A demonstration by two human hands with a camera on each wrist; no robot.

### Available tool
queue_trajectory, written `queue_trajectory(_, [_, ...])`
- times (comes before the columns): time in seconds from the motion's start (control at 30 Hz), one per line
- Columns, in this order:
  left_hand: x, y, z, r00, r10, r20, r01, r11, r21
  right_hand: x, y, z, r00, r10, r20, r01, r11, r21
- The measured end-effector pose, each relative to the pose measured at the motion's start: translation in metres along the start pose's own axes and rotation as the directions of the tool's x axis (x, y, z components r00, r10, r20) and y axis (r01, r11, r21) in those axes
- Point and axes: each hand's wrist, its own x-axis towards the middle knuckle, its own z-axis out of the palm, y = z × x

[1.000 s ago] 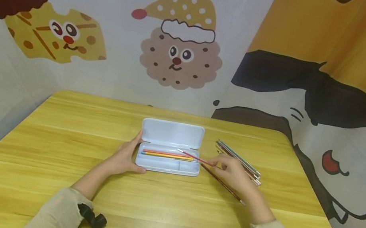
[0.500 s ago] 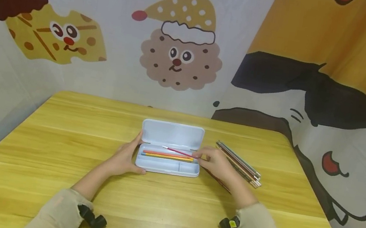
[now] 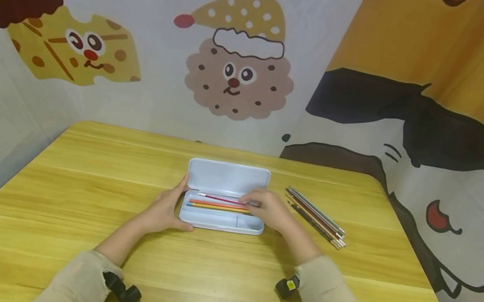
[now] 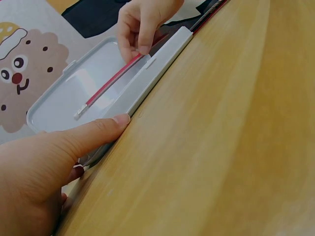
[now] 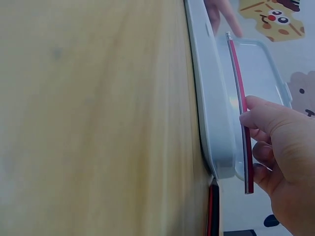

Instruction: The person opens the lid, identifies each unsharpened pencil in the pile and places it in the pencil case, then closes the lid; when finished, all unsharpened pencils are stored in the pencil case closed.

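Leftward over the open pencil case (image 3: 209,218) the right hand (image 3: 268,210) has carried a red pencil (image 5: 237,73), thumb and fingers pinching it. The left hand (image 3: 165,207) grips the case's left end. Only the head view shows the orange pencil (image 3: 216,204) inside; only the wrist views show a red-and-black pencil (image 5: 213,209) near its right end.

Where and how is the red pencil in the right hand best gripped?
Probably mid-shaft, in a pinch from the right and above: the pencil is thin and straight, and its white tip points left over the case, toward the left hand.
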Motion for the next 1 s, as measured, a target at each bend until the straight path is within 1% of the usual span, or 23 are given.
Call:
queue_trajectory(0.23, [0.000,0.001,0.000,1.000,0.023,-0.012,-0.023,1.000,0.002,0.010,0.004,0.007,1.000,-0.011,0.019,0.011,1.000,-0.018])
queue_trajectory(0.37, [0.000,0.001,0.000,1.000,0.023,-0.013,-0.023,1.000,0.003,0.014,0.004,0.011,1.000,-0.017,0.024,0.018,0.999,-0.042])
queue_trajectory(0.57, [-0.001,0.000,0.000,1.000,0.004,-0.003,-0.004,1.000,-0.002,0.019,0.003,0.015,0.999,-0.033,0.031,0.036,0.994,-0.103])
queue_trajectory(0.8, [-0.001,0.000,0.000,1.000,0.009,-0.005,-0.009,1.000,0.001,0.025,0.002,0.018,0.998,-0.036,0.048,0.042,0.991,-0.124])
queue_trajectory(1.0, [-0.001,0.001,-0.001,1.000,-0.008,-0.003,0.008,1.000,0.007,0.026,0.000,0.019,0.999,-0.025,0.045,0.030,0.991,-0.127])
